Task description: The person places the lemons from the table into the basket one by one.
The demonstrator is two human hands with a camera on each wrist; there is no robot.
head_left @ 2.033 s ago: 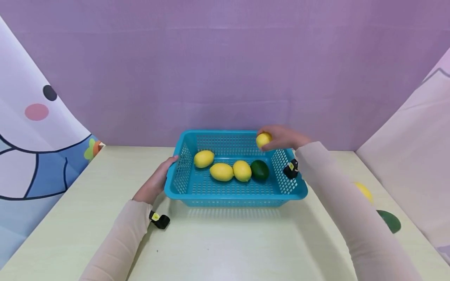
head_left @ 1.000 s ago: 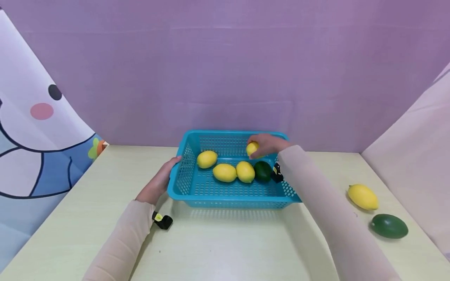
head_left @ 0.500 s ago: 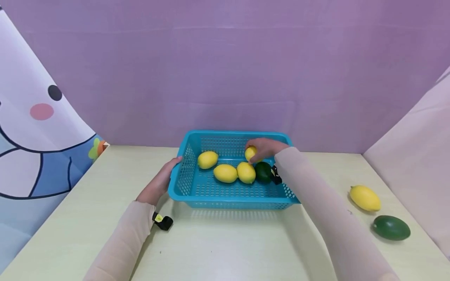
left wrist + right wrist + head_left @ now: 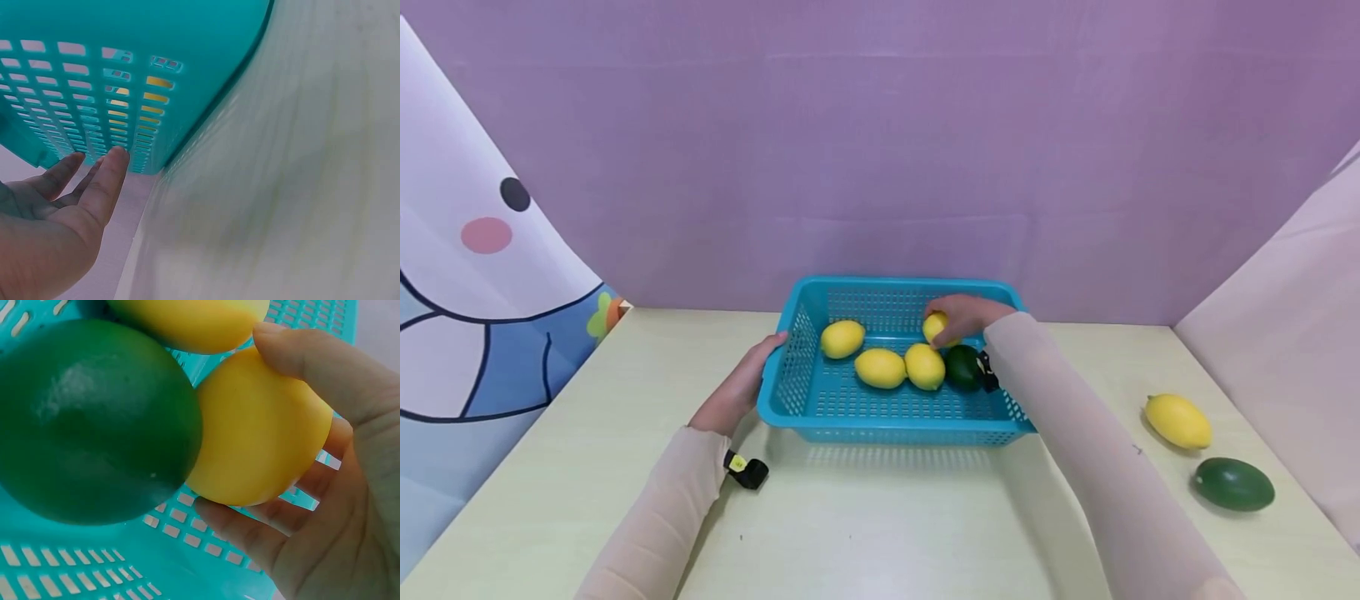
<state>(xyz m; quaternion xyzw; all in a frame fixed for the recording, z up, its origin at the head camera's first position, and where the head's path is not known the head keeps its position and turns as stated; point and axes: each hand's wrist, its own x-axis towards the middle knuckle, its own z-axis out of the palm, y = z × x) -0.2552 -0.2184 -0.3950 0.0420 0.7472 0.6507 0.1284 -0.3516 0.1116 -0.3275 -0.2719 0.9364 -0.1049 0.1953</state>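
Note:
A blue-green plastic basket (image 4: 895, 423) with slotted walls stands on the table. My left hand (image 4: 741, 383) holds its left side at the rim; in the left wrist view the fingers (image 4: 106, 181) touch the outer wall, and the thumb is hidden. Inside the basket, toward the back right, my right hand (image 4: 966, 317) grips a yellow lemon (image 4: 935, 327) between thumb and fingers. In the right wrist view this lemon (image 4: 262, 431) lies against a dark green fruit (image 4: 100, 425), perhaps an avocado. Nearby in the basket are lemons (image 4: 880, 368), one touching its neighbour.
On the table at the right lie another lemon (image 4: 1178, 421) and a dark green oval fruit (image 4: 1234, 484). A purple cloth (image 4: 887, 167) hangs behind the table (image 4: 865, 533). Printed cloth (image 4: 445, 333) is on the left, and a pale cloth (image 4: 1292, 333) on the right.
My right hand has carried the lemon left and down into the basket, from above its back right rim, and has been nearly still this last half second. The left hand stays at the basket.

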